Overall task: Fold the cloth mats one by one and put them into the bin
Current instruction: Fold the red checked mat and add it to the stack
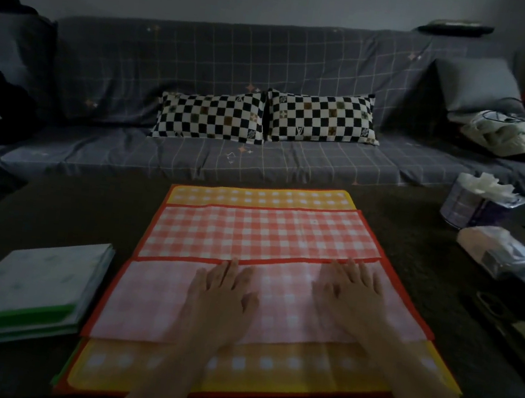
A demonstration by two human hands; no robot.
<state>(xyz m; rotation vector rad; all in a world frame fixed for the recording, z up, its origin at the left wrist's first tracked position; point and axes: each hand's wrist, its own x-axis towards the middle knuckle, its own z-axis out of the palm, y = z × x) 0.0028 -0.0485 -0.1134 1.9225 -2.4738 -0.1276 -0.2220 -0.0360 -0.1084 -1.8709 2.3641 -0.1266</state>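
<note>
Both hands flat on a half-folded mat.
The red-checked cloth mat (259, 235), its paler underside turned up, lies under the left hand (222, 288) and right hand (350, 294), fingers straight.

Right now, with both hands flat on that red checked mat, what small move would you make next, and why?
Probably slide both hands outward along the folded flap to flatten it. The left hand and right hand lie flat on the near half of the red checked mat, which is folded over with its pale underside up. Its edge runs near the fingertips, so the first fold looks just made.
</note>
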